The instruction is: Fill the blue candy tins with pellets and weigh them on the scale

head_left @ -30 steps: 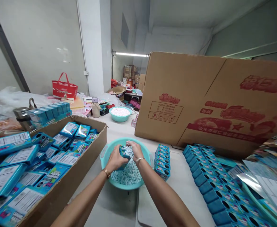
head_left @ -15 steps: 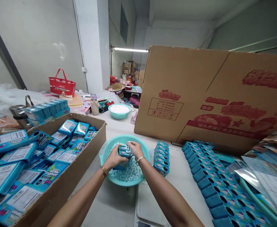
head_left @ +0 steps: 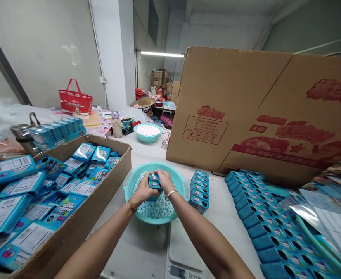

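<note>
Over the turquoise basin (head_left: 176,172) my left hand (head_left: 142,190) grips a small blue candy box (head_left: 154,184), thumb along its near side. White candies show at the box's upper opening. Closed against the right side of the same box is my right hand (head_left: 165,182); its fingertips are partly hidden. Pale blue round candies (head_left: 155,209) fill the basin below both hands. Whether one box or two pressed together are held, I cannot tell. Just right of the basin stands a short row of blue boxes (head_left: 199,190).
Left is a cardboard carton (head_left: 106,193) full of blue boxes (head_left: 67,211). A white scale (head_left: 184,248) lies in front of the basin. Long rows of blue boxes (head_left: 263,224) line the right, before a large carton (head_left: 231,97). Behind stands another candy basin (head_left: 147,137).
My right hand has come down from above the box, where it held loose candies, to its right side. Fewer candies heap on the box's top. The view has shifted slightly.
</note>
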Motion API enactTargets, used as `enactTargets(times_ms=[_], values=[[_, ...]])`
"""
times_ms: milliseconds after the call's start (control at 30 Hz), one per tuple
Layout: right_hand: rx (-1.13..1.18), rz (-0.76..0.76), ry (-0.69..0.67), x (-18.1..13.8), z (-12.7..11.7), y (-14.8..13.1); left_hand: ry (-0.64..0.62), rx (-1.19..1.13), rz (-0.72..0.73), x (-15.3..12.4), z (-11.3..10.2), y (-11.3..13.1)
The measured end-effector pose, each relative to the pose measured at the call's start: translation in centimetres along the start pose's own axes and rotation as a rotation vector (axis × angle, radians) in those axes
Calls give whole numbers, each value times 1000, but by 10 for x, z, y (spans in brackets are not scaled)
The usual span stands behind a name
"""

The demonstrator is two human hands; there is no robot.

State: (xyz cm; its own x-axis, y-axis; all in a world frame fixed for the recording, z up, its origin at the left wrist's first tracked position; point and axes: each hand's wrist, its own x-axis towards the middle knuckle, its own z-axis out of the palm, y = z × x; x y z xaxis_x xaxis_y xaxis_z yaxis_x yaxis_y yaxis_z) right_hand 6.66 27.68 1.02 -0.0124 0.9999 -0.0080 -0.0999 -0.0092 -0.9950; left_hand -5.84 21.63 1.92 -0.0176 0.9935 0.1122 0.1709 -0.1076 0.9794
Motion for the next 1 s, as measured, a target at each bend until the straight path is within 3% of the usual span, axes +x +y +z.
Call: enactTargets(times_ms=[267,400,567,700,833,1000], values=[[-11,-3,-19,-7,-7,-4,-54,-119,-110,-9,-6,2],[10,-36,37,-12,-11,-7,-58,-135,-136,-10,-10,5],[-15,-29,-56,-23,-10,-3,-105,-102,-118,-21,-7,12],[39,50,-51,-29,-40,-13,-166,-151,-106,-46,-16,24],[336,181,-64,-59,-78,-35,-207,-232,-67,-73,-21,44],[501,140,15,-128,-120,-40,-371,-359,-58,-109,11,56]])
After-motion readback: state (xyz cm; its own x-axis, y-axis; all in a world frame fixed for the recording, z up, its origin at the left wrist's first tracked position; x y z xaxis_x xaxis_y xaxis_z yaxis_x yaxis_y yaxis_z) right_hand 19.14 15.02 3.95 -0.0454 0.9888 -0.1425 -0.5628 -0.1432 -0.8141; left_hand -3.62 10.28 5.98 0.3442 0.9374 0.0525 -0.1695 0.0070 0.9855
